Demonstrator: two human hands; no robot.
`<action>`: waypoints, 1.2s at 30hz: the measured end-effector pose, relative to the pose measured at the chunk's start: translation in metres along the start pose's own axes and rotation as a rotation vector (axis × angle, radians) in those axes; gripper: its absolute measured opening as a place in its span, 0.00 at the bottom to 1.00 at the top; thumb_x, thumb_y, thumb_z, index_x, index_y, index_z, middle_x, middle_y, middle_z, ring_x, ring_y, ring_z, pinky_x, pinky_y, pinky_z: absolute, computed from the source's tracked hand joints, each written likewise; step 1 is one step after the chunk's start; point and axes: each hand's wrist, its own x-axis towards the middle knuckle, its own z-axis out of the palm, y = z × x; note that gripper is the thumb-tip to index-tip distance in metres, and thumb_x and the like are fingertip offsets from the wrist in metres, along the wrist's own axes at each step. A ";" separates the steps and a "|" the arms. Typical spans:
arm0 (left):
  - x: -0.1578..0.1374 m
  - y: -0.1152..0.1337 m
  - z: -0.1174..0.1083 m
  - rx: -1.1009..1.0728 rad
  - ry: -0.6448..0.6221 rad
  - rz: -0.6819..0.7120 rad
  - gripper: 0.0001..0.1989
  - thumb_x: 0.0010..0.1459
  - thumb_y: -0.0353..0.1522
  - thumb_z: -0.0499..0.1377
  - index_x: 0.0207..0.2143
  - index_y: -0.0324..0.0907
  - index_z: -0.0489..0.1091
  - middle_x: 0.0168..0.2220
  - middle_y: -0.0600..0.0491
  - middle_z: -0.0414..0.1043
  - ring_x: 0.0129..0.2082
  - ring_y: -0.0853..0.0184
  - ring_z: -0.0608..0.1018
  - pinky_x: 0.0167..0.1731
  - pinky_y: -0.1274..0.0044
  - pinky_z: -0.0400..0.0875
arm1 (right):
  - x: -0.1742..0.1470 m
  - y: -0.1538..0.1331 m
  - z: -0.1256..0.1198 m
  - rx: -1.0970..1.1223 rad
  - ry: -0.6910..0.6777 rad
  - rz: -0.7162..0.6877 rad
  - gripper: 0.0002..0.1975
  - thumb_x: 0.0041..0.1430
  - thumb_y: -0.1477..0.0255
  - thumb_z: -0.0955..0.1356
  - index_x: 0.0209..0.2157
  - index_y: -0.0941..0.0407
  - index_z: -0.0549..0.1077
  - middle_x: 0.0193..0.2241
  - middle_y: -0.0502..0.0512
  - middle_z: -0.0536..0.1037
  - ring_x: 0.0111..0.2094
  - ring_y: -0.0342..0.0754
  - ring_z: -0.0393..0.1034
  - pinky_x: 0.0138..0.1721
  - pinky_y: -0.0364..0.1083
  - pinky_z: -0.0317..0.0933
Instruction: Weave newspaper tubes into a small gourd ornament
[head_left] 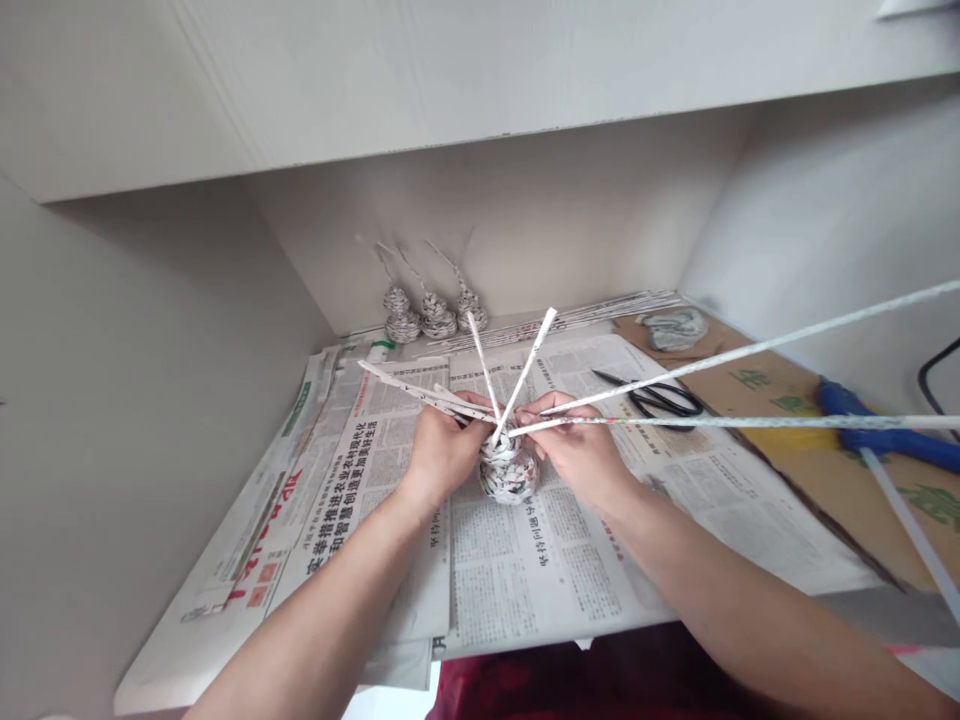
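Between my hands stands a small round woven piece of rolled newspaper point(510, 472), with several paper strips fanning out of its neck. My left hand point(448, 437) is closed at its left side, thumb and fingers gripping the neck and the strips there. On the other side my right hand point(571, 445) pinches a long paper strip point(720, 421) near the neck. That strip and a second long one point(750, 345) run off past the right edge. Two short strips point(534, 358) point up and away from me. The fingertips behind the neck are partly hidden.
Newspaper sheets point(397, 480) cover the table. Three finished-looking gourd shapes point(437, 315) stand at the back, beside a bundle of paper rods point(570, 322). Black scissors point(664, 400), a blue glue gun point(885, 430) and a crumpled cloth point(675, 328) lie to the right on cardboard. An overhanging panel point(450, 80) spans above.
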 end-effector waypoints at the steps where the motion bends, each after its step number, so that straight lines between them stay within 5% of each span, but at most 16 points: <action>1: 0.000 -0.001 0.000 -0.002 0.004 -0.008 0.07 0.48 0.25 0.57 0.29 0.37 0.75 0.27 0.52 0.77 0.27 0.66 0.77 0.28 0.78 0.70 | -0.001 0.000 -0.001 -0.018 0.000 0.000 0.10 0.51 0.65 0.71 0.28 0.57 0.73 0.19 0.49 0.73 0.19 0.41 0.64 0.20 0.42 0.57; 20: 0.000 -0.001 -0.001 0.006 -0.140 0.107 0.01 0.50 0.27 0.59 0.27 0.39 0.71 0.26 0.53 0.74 0.28 0.67 0.76 0.30 0.77 0.69 | -0.003 -0.008 -0.004 -0.094 0.012 0.006 0.08 0.52 0.66 0.70 0.28 0.56 0.71 0.17 0.46 0.70 0.16 0.40 0.62 0.16 0.39 0.56; 31: -0.005 0.010 -0.006 0.173 -0.105 0.138 0.05 0.49 0.24 0.57 0.25 0.39 0.71 0.25 0.55 0.74 0.27 0.68 0.76 0.29 0.80 0.68 | -0.006 -0.012 -0.004 -0.071 -0.005 -0.074 0.07 0.53 0.68 0.70 0.29 0.56 0.70 0.19 0.47 0.73 0.18 0.40 0.66 0.19 0.39 0.59; 36: -0.007 0.007 -0.003 0.199 -0.093 0.146 0.05 0.51 0.25 0.55 0.27 0.40 0.70 0.26 0.55 0.74 0.26 0.69 0.74 0.27 0.80 0.67 | -0.004 -0.016 -0.003 0.066 -0.016 0.059 0.08 0.51 0.68 0.71 0.32 0.56 0.72 0.22 0.48 0.74 0.20 0.41 0.68 0.21 0.40 0.61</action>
